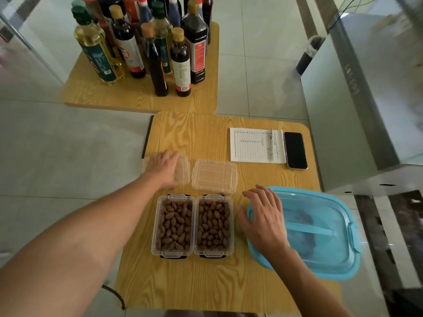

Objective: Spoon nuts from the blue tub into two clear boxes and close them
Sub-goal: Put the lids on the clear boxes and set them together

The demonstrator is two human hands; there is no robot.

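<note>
Two boxes (173, 225) sit full (lidless). The left hand (163, 167) lies flat on the left lid (183, 169), directly beyond its box. The right hand (263, 216) rests relaxed on the blue tub (320, 229), grasping nothing.

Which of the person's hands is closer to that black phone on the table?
The right hand. It rests on the blue tub's lid, below and a little left of the phone. The left hand lies on a clear lid, far left of the phone.
</note>
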